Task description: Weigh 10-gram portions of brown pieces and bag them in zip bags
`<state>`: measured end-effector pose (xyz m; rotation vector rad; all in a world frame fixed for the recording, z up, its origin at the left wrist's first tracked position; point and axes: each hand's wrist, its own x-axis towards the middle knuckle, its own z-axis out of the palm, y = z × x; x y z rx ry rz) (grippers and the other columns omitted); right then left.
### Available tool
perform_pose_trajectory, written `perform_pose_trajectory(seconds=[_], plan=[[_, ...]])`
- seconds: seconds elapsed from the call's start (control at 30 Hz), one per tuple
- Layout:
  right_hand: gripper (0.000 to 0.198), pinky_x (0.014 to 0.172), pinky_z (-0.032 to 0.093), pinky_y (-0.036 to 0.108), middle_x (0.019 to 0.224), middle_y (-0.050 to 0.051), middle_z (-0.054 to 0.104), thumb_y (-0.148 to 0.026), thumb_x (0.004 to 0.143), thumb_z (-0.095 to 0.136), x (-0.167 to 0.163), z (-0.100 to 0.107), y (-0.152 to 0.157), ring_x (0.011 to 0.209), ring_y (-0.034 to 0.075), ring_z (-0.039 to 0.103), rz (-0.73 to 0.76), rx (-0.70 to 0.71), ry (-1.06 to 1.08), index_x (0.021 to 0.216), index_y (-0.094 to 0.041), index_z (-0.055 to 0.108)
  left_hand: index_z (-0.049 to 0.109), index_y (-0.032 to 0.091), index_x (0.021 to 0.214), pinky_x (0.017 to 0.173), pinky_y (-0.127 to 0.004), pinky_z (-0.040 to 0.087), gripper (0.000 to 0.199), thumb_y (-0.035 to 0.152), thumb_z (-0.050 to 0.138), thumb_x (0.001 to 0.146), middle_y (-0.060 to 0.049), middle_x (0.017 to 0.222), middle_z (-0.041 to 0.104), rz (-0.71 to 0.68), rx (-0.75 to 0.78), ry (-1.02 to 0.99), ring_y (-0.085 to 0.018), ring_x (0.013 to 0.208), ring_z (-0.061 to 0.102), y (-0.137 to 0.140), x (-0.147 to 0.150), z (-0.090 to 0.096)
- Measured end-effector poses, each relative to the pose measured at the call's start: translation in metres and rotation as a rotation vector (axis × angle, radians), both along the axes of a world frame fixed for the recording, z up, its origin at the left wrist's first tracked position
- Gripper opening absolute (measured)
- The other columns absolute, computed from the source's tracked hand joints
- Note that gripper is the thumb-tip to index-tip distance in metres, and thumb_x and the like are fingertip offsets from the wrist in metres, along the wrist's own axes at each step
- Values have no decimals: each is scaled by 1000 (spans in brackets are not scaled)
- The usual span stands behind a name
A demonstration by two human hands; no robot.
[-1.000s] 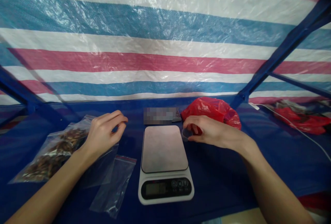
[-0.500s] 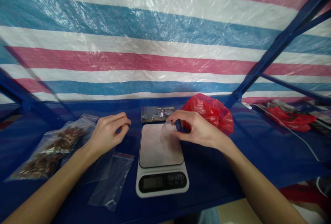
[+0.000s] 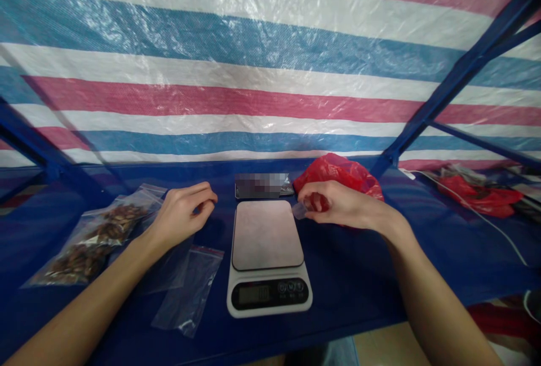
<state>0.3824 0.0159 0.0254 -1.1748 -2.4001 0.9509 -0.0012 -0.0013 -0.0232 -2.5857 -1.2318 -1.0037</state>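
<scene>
A small clear plastic piece (image 3: 300, 210) is pinched between the thumb and fingers of my right hand (image 3: 333, 202), just off the upper right corner of the scale plate; its exact kind cannot be told. A white digital kitchen scale (image 3: 268, 236) lies in the middle, nothing on its plate, with zeros faintly showing on the display. My left hand (image 3: 183, 211) rests left of the scale, fingers curled and thumb close to the forefinger, nothing visible in them. Below it lie flat clear zip bags (image 3: 190, 293). Farther left are zip bags of brown dried pieces (image 3: 80, 262).
Behind the scale lies a phone (image 3: 262, 187), its screen blurred out. A crumpled red plastic bag (image 3: 333, 169) sits behind my right hand. Blue metal posts (image 3: 452, 81) and a striped tarp (image 3: 253, 96) bound the blue shelf. A white cable (image 3: 473, 211) runs at right.
My right hand has moved right with the clear plastic piece, from over the scale plate to beside it. My left hand stays nearly where it was. The view has shifted slightly.
</scene>
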Motion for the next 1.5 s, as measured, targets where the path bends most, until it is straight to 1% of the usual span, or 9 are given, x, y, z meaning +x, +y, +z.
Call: perform_pose_trajectory(seconds=[0.27,0.4,0.57,0.67,0.77,0.83,1.07,1.2,1.5], plan=[[21,51,42,25,73,-1,66,-36,85,83,0,-10,-1,59,15,60,22,52,-105,99,-21,79,72,19,84,63,-22,47,25,13,50,95,0,83,71,3,-40,-16,-11,64,65,3,-1,-3],[29,57,47,27,77,1,71,-40,88,80,-3,10,-7,65,17,63,-3,86,20,109,-20,79,71,19,84,61,-22,45,25,13,50,95,0,82,70,14,-54,-8,-11,64,63,3,-1,-2],[22,59,44,27,69,1,65,-32,93,63,46,38,3,62,15,58,-363,416,195,74,-20,66,70,19,82,62,-22,45,25,12,49,95,0,81,69,34,-75,-20,-11,66,64,4,-3,-2],[24,49,40,26,59,0,60,-34,84,67,74,27,23,51,14,53,-258,164,-23,66,-20,61,70,18,81,63,-22,45,26,12,49,95,0,80,68,37,-71,-20,-11,65,63,5,-4,-2],[11,51,46,27,62,0,65,-27,76,71,73,4,43,54,18,60,-176,125,-73,69,-20,65,70,18,82,62,-22,44,26,12,49,95,0,79,68,18,-64,-17,-10,62,61,6,-3,-4],[3,60,53,29,68,0,70,-19,75,69,64,-10,51,65,21,67,-155,145,-73,75,-22,69,71,18,83,59,-21,43,26,11,49,95,0,80,68,1,-55,-14,-10,61,61,6,-2,-5],[47,108,52,40,116,10,77,4,73,52,50,-33,57,114,27,70,1,267,-111,105,-21,76,71,18,84,63,-20,46,25,12,50,95,-1,83,71,-35,-35,-4,-10,65,65,4,1,-3],[48,108,53,43,126,15,73,4,78,54,55,-41,64,118,29,68,20,431,-260,115,-17,75,72,18,84,65,-19,49,25,12,50,94,-2,83,73,-30,-52,-2,-11,67,66,3,1,-3],[47,117,48,49,139,18,67,0,87,50,64,-51,60,133,33,63,-46,502,-316,125,-16,73,72,18,83,65,-20,50,26,12,50,95,-2,82,72,-55,-71,-40,-11,66,66,1,4,-3]])
